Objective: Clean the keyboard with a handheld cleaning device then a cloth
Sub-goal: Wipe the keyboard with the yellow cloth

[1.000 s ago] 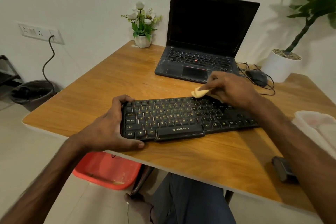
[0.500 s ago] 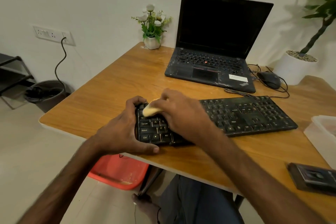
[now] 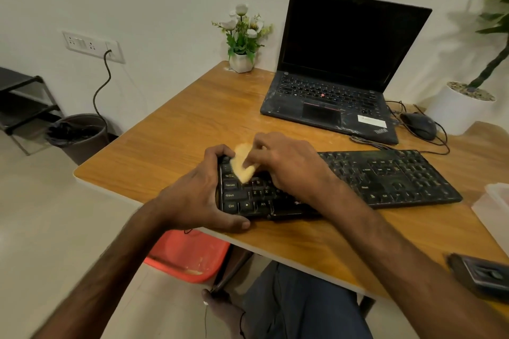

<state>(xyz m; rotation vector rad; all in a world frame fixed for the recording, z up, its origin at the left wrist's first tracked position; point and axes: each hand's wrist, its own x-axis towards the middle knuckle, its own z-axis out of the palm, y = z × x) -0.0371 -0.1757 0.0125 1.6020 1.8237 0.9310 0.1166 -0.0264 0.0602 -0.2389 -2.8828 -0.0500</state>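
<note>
- Yellow cloth (image 3: 243, 164), blurred, is pinched in the fingers of the right hand (image 3: 286, 165) and pressed down on the top-left keys of the keyboard (image 3: 385, 173).
- Just at 9 o'clock of the cloth, the left hand (image 3: 198, 195) clamps the keyboard's left end. Its fingers curl over the far corner and its thumb lies along the near edge.
- Both hands crowd that one end and nearly touch around the cloth.
- The keyboard lies flat on the wooden counter (image 3: 170, 151), close to the near edge. Its long axis runs from 9 o'clock to 3 o'clock, with the right end swung slightly away from the person.
- Almost its whole length stretches out at 3 o'clock of the right hand, so I judge the next wipe must travel along the rows that way.
- The right hand is the nearer one for that sweep, and the left looks best placed to pin the board against sliding.
- At 12 to 1 o'clock of the hands an open laptop (image 3: 330, 91) stands well clear, with a mouse (image 3: 418, 121) beside its right edge.
- At 4 o'clock, near the counter's front edge, lies a dark flat object (image 3: 484, 275). I cannot tell whether it is the cleaning device.
</note>
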